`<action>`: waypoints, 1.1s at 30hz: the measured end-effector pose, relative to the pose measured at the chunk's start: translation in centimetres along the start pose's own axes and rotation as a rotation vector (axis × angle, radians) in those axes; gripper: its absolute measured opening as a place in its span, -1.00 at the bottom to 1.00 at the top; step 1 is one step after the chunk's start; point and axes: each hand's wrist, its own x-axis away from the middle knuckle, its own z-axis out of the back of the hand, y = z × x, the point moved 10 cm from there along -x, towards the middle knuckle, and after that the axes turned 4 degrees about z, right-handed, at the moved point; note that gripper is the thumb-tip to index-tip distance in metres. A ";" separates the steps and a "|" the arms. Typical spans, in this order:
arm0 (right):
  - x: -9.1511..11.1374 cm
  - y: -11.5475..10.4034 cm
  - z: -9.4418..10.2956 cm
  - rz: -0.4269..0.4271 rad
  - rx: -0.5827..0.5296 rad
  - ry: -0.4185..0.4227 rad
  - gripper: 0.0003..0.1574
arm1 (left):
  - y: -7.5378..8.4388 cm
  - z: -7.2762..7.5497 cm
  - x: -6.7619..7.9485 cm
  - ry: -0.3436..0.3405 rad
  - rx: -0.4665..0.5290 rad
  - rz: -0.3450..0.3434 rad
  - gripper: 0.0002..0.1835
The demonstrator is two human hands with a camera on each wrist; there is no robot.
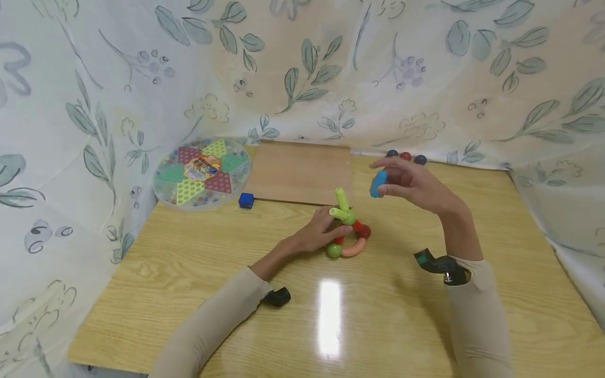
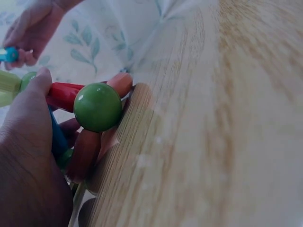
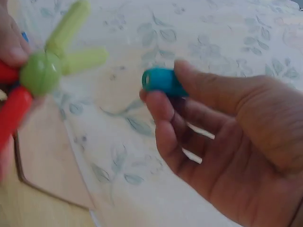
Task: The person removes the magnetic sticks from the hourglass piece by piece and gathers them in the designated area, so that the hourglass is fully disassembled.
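Note:
My left hand (image 1: 314,233) grips a small frame of toy rods and balls on the table. A light green ball (image 1: 348,217) tops it, with two yellow-green rods (image 1: 341,198) sticking out and red rods running down. Low on the frame are a green ball (image 1: 334,250), a dark red ball (image 1: 364,231) and a curved salmon rod (image 1: 355,248). In the left wrist view, a blue rod (image 2: 57,137) shows partly behind the fingers. Raised to the right of the frame, my right hand (image 1: 418,186) pinches a short blue rod (image 3: 163,80) between thumb and fingers, apart from the frame.
A round game board (image 1: 163,199) with coloured star points lies at the back left, beside a dark blue cube (image 1: 246,200). Behind the frame lies a flat brown board (image 1: 302,170). Red (image 1: 405,156) and dark blue balls (image 1: 420,159) sit near a patterned cloth (image 1: 312,63) backdrop.

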 end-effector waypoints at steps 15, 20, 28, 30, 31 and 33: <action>2.1 12.1 1.6 -0.587 0.378 -0.076 -0.50 | -0.1 0.1 0.1 -0.001 -0.034 0.021 -0.58; 1.6 13.1 1.5 -0.603 0.499 -0.087 -0.50 | -0.3 0.0 -0.2 -0.015 -0.050 0.041 -0.48; 1.8 13.3 1.6 -0.621 0.557 -0.082 -0.44 | 0.0 0.0 0.0 -0.032 -0.041 0.057 -0.45; 2.0 13.4 1.7 -0.637 0.549 -0.079 -0.45 | 0.0 -0.1 -0.1 -0.039 -0.042 0.058 -0.49; 2.0 13.5 1.7 -0.645 0.543 -0.080 -0.46 | 0.1 -0.1 -0.1 -0.041 -0.041 0.060 -0.51; 2.1 13.5 1.8 -0.656 0.533 -0.084 -0.48 | 0.1 0.0 -0.2 -0.044 -0.041 0.071 -0.53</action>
